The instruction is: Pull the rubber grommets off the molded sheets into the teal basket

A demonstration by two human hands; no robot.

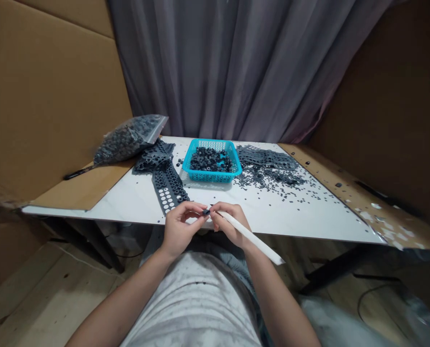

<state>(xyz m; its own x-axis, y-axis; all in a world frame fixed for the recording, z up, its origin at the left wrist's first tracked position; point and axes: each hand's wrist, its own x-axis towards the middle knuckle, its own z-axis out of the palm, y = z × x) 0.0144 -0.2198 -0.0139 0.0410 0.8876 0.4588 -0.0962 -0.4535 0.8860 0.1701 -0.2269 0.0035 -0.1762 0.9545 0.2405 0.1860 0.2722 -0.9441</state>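
Over the table's front edge, my left hand (183, 224) pinches a small black rubber piece (206, 212) between thumb and fingers. My right hand (232, 222) is closed round a white stick-like tool (253, 237), its dark pointed tip close to the piece. Whether that tip touches the piece I cannot tell. Just beyond my left hand lies a dark perforated sheet (167, 185), with round pieces in part of it and white showing through its holes. A blue plastic basket (212, 176) behind my hands holds many small black ring-shaped pieces (209, 159).
At the left, a clear zip bag (128, 137) full of black pieces rests on cardboard. More perforated sheets (267, 157) lie right of the basket, with tiny black scraps (272, 178) scattered before them. Cardboard walls (48, 96) flank the white table (232, 202); a grey curtain (236, 67) hangs behind.
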